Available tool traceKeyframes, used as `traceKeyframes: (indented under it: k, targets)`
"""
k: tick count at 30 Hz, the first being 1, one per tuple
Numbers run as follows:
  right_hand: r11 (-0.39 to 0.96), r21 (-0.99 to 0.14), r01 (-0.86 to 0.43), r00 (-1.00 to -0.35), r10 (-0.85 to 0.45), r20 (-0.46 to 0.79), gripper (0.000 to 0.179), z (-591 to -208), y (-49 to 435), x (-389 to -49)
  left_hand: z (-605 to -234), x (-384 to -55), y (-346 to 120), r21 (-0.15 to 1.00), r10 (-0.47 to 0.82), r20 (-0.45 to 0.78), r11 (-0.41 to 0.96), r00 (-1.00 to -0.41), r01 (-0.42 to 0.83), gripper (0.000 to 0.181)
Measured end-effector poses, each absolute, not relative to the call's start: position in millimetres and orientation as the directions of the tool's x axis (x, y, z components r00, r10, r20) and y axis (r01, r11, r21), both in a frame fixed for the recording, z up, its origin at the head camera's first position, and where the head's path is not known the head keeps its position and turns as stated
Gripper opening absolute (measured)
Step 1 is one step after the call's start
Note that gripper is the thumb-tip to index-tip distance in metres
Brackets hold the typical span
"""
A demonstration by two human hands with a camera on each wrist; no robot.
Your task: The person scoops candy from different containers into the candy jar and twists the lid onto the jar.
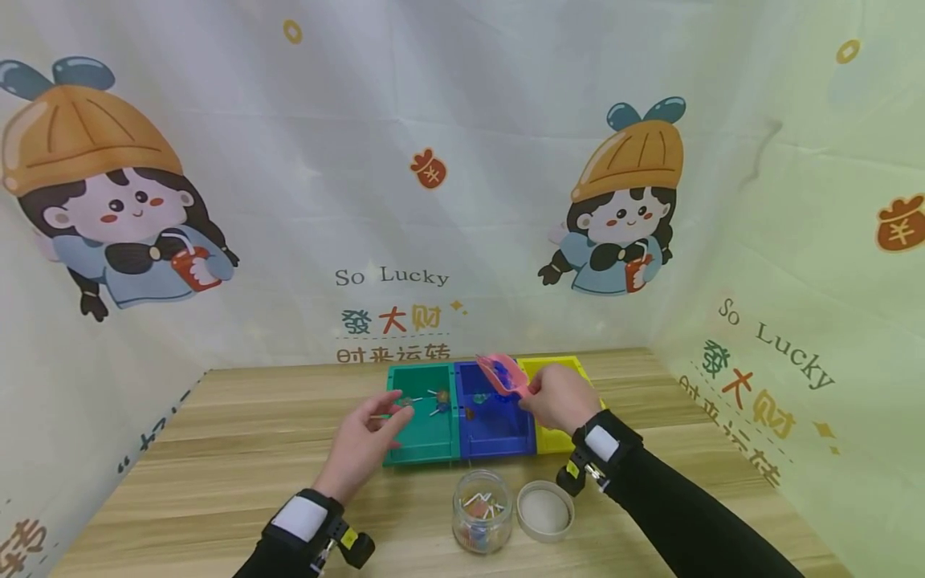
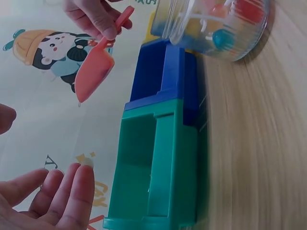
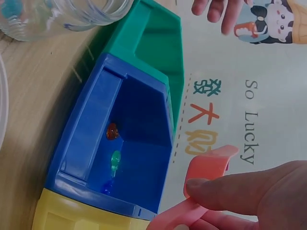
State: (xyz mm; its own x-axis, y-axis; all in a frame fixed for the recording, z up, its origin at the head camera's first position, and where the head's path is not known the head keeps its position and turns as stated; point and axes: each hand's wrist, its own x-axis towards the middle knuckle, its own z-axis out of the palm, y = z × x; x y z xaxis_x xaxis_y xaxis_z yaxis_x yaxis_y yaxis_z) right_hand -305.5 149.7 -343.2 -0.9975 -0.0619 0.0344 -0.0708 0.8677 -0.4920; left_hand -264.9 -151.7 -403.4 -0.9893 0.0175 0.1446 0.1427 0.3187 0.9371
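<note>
My right hand [image 1: 564,397] grips a pink scoop [image 1: 506,376] by its handle, holding it above the blue bin [image 1: 499,437]. Inside that bin lie small translucent pieces: an orange-brown one [image 3: 112,131], a green one [image 3: 115,160] and a blue one [image 3: 108,187]. Over the left side of the green bin [image 1: 426,449] hovers my left hand [image 1: 364,441], its fingers apart and loosely bent around nothing. Several small lollipop-like pieces [image 1: 442,396] with white sticks rest in the green bin.
A yellow bin [image 1: 552,441] joins the row on the right, partly behind my right hand. Nearer me stands an uncapped clear jar [image 1: 482,534] holding more white-stick pieces, with its round lid [image 1: 545,511] beside it. A printed cloth [image 1: 491,225] hangs behind the wooden table [image 1: 253,433].
</note>
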Motion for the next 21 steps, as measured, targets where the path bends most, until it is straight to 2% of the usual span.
traceKeyframes:
  k: [13,21]
  targets:
    - [0.856,-0.502,-0.122,-0.991,-0.081,0.103,0.026,-338.0,166.1,-283.9,-412.8,-246.4,-137.3,0.936,0.127,0.158,0.296,-0.979,0.190,0.063]
    - [0.856,-0.487,-0.172,-0.982,-0.108,0.158,0.025,-333.7,179.1,-269.6,-423.0,-236.8,-127.1,0.956,0.235,0.110,0.239,-0.966,0.167,0.078]
